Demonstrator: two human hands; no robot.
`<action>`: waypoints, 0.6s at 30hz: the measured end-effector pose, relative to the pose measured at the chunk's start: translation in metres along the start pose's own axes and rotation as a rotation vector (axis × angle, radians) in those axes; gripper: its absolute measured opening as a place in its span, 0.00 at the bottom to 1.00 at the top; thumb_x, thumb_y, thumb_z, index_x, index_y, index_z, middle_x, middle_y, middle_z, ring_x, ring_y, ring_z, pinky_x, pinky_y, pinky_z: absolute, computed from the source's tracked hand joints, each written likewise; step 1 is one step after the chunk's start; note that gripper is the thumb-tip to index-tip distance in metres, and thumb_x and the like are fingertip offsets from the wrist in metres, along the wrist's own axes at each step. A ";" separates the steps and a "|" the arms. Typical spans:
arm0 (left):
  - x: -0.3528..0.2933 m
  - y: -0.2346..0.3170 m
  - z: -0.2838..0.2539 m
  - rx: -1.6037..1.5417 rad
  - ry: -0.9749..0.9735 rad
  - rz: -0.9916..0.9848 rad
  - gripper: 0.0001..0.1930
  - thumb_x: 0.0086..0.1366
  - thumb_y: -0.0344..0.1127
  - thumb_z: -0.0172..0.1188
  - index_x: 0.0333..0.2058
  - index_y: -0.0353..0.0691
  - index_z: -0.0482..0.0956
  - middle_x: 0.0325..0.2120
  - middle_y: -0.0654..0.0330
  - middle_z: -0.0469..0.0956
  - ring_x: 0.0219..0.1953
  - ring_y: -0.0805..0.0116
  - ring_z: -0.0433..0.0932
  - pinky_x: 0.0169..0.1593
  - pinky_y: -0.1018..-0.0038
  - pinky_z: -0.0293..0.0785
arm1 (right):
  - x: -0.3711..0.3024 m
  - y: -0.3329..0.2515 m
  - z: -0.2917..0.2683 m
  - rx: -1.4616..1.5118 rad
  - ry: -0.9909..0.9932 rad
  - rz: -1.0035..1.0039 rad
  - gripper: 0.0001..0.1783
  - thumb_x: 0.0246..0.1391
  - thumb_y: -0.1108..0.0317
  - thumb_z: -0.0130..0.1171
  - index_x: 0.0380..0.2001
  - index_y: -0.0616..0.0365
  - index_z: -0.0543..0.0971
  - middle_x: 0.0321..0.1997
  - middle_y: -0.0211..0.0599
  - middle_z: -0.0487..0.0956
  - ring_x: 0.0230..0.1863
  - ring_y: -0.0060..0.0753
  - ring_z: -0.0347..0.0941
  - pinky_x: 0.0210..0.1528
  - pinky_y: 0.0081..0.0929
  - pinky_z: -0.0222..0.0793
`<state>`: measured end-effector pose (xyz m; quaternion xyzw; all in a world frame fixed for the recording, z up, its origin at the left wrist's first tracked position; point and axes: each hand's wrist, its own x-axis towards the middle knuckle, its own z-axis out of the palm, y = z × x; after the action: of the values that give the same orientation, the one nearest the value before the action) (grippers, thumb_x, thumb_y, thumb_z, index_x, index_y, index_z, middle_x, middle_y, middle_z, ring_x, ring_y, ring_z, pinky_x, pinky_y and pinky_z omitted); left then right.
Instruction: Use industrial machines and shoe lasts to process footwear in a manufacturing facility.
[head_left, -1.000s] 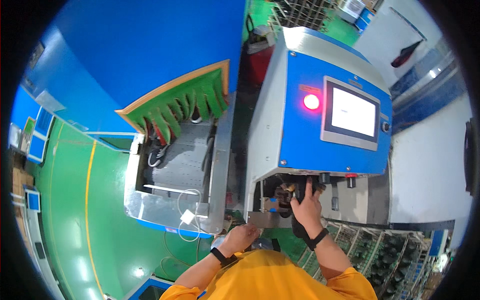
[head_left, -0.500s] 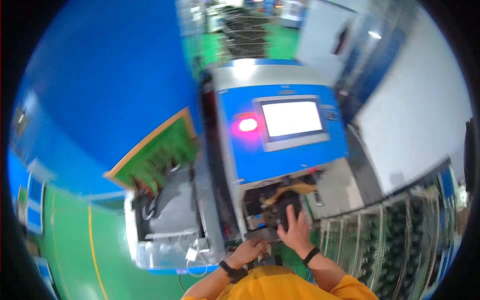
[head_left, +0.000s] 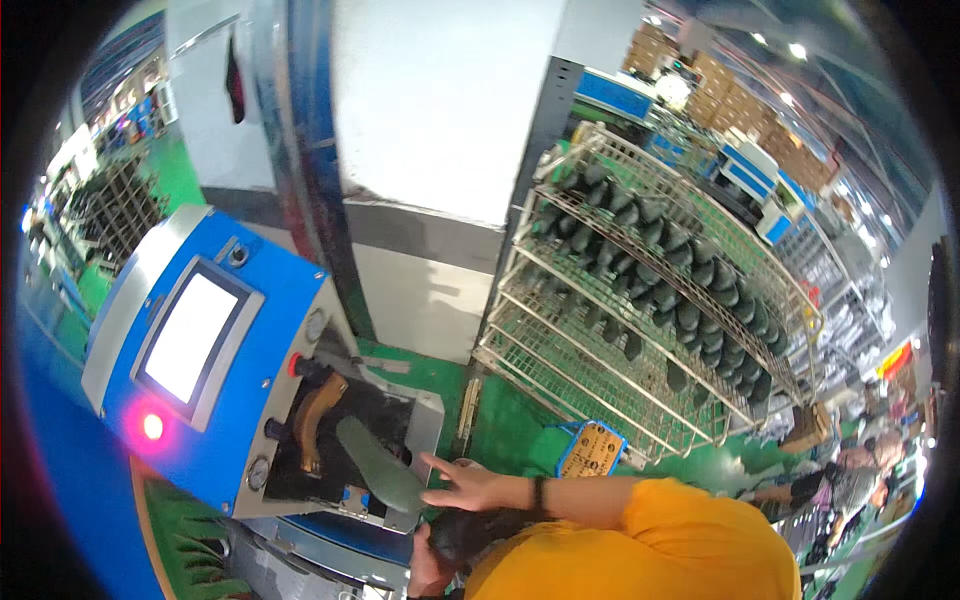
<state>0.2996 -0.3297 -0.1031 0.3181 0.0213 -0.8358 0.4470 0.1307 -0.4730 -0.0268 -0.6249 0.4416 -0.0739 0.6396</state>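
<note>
In the opening of the blue machine (head_left: 215,360) lies a dark grey-green shoe sole (head_left: 378,462), long and slanting toward me. My right hand (head_left: 475,487) is at its near end with fingers apart, the lower fingertips at or just beside the sole's edge. Below it, my left hand (head_left: 428,568) is closed around a dark, rounded shoe-like thing (head_left: 462,537), held close to my body. My yellow sleeve and the lower edge hide much of that thing. A curved tan-brown piece (head_left: 318,422) stands in the machine beside the sole.
The machine carries a lit screen (head_left: 190,335), a glowing red lamp (head_left: 151,426), a red button (head_left: 294,364) and a gauge (head_left: 258,473). A wire rack (head_left: 600,375) holds many dark shoe-shaped pieces to the right. A small blue-framed stool (head_left: 592,450) stands before it.
My view has swung to the right, bringing the rack fully in. My right hand has come away from the machine's opening toward me. The left hand now has a dark shoe-like thing.
</note>
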 end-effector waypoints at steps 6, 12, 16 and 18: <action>-0.012 0.006 -0.037 0.243 0.305 0.085 0.24 0.73 0.47 0.53 0.58 0.35 0.77 0.52 0.57 0.82 0.53 0.60 0.79 0.57 0.62 0.73 | 0.068 0.005 0.063 0.672 0.179 -0.171 0.54 0.54 0.56 0.73 0.76 0.63 0.57 0.70 0.48 0.71 0.67 0.34 0.66 0.70 0.30 0.59; -0.027 0.033 0.020 0.638 0.248 0.042 0.29 0.73 0.48 0.56 0.63 0.31 0.73 0.60 0.57 0.76 0.61 0.60 0.73 0.67 0.63 0.65 | -0.046 0.082 -0.087 -0.039 0.274 -0.412 0.43 0.61 0.60 0.64 0.76 0.51 0.59 0.72 0.59 0.68 0.71 0.55 0.66 0.72 0.40 0.62; 0.020 0.003 0.126 0.935 0.283 0.105 0.20 0.68 0.48 0.66 0.50 0.39 0.83 0.41 0.62 0.82 0.36 0.73 0.77 0.39 0.76 0.75 | -0.108 0.193 -0.172 -0.133 0.926 0.224 0.40 0.62 0.59 0.61 0.72 0.60 0.59 0.69 0.64 0.69 0.69 0.65 0.66 0.69 0.49 0.65; 0.054 -0.004 0.132 0.979 0.463 -0.191 0.21 0.68 0.45 0.67 0.54 0.38 0.81 0.45 0.63 0.81 0.44 0.70 0.78 0.48 0.72 0.76 | -0.133 0.253 -0.230 -0.128 1.324 0.418 0.39 0.64 0.57 0.58 0.71 0.66 0.59 0.66 0.68 0.71 0.65 0.66 0.70 0.66 0.52 0.68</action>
<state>0.2077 -0.4092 -0.0290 0.6612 -0.2435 -0.6930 0.1524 -0.2161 -0.5028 -0.1436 -0.3866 0.8533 -0.2883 0.1983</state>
